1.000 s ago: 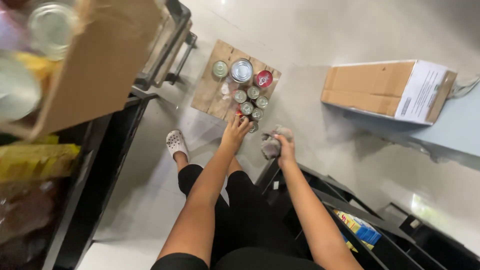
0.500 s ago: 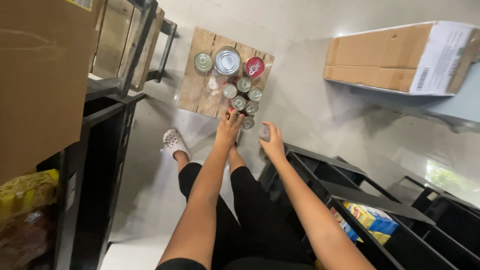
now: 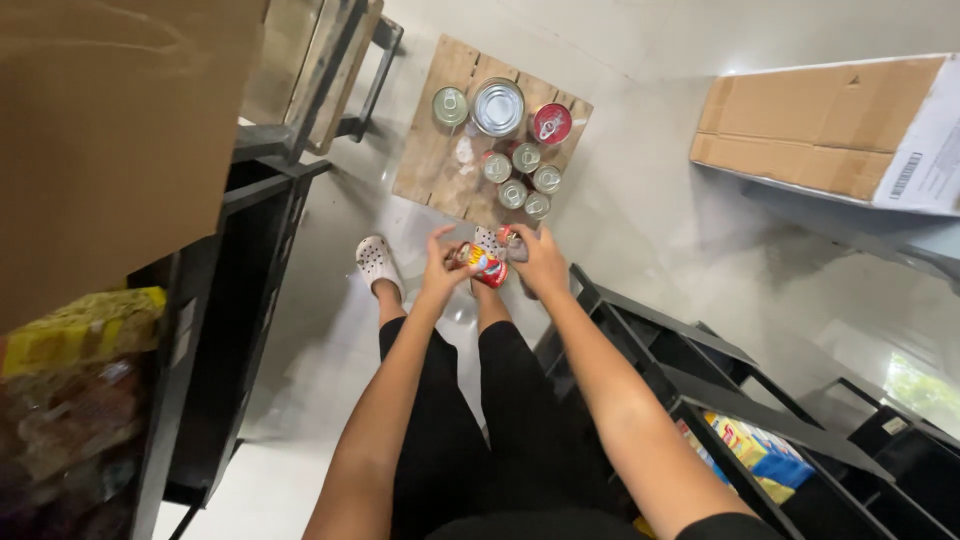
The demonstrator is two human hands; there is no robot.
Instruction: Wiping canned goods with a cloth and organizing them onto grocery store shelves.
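While we look down, our left hand (image 3: 440,268) grips a red-labelled can (image 3: 483,264) held above the floor, just short of the wooden pallet (image 3: 432,165). Our right hand (image 3: 540,262) closes around a second can (image 3: 510,243), mostly hidden. More cans (image 3: 522,175) stand on the pallet.

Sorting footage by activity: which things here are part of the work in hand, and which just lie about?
In hand:
left hand and right hand, both on a small red can
cans on the wooden board

Lying about:
cardboard box
black racks
yellow packets
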